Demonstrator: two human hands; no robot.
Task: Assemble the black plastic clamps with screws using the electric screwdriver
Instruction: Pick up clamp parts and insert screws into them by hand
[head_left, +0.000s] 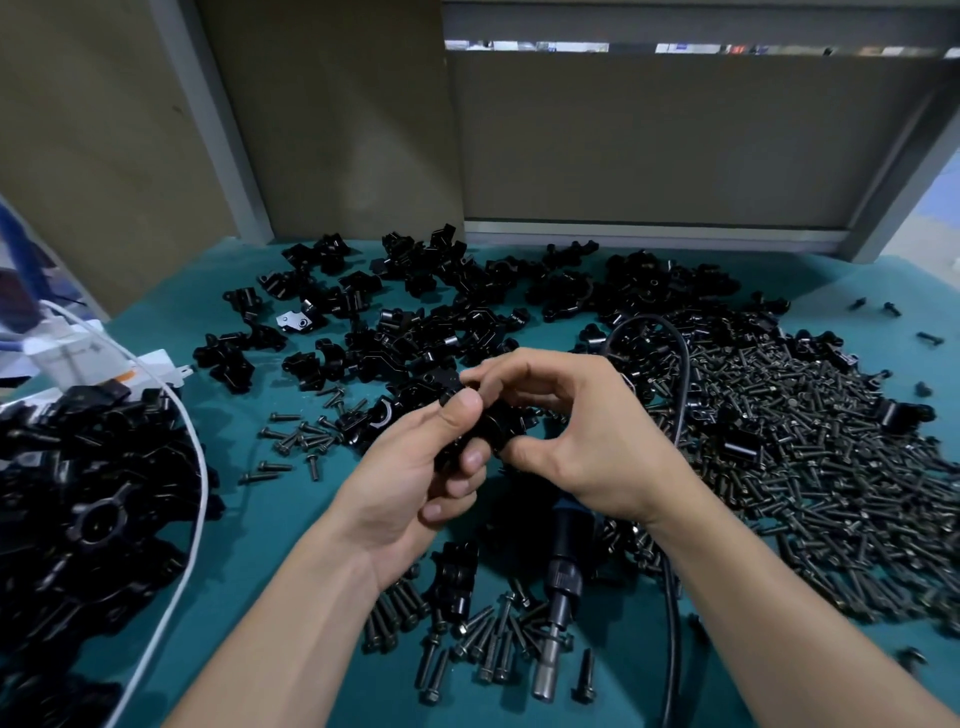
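Both hands meet above the teal-covered bench (260, 519). Left hand (415, 467) grips a black plastic clamp (488, 431), thumb on top; right hand (576, 441) pinches the same clamp from the other side. Electric screwdriver (558, 597), metal tip toward the viewer, lies beneath among dark flanged screws (805, 467). Loose glossy clamp halves (415, 312) lie scattered beyond.

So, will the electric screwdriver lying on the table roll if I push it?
The electric screwdriver looks round-bodied, so it may roll, though the screws beside it could block it. The black cable, seemingly attached, would probably drag when lifted.
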